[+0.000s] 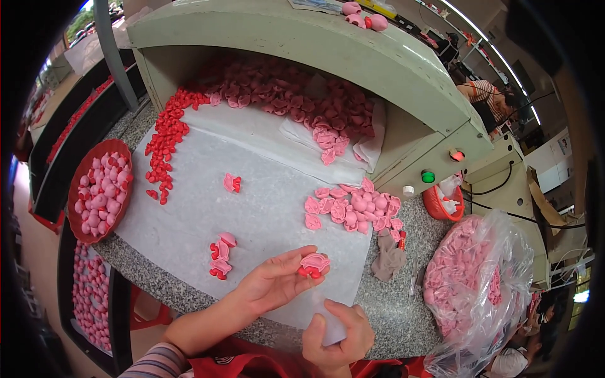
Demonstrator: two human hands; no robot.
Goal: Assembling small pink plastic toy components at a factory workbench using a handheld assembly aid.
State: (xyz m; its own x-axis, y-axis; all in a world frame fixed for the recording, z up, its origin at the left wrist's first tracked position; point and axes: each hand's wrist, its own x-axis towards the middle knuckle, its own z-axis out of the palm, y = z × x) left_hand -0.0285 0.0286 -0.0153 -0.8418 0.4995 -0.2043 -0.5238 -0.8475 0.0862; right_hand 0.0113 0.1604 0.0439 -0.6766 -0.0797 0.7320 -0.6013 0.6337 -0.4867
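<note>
My left hand (272, 283) is closed on a small pink hollow half-shell with red parts (314, 262), held at the fingertips above the white sheet. Close below it, my right hand (351, 332) wraps round a whitish squeeze bottle (333, 326), its upper end pointing up toward the shell; its tip is hard to make out. On the sheet lie a pink-and-red piece (232, 183) and a small cluster of pink and red pieces (220, 255). A heap of pink shells (359, 206) sits beyond my hands to the right.
Small red parts (167, 138) spread along the sheet's left side. A green-grey hooded machine (302, 31) covers many pink shells at the back. A red basket (120, 211) of round pink pieces stands left; a clear plastic bag (485, 271) of shells and a grey cloth (389, 255) are right.
</note>
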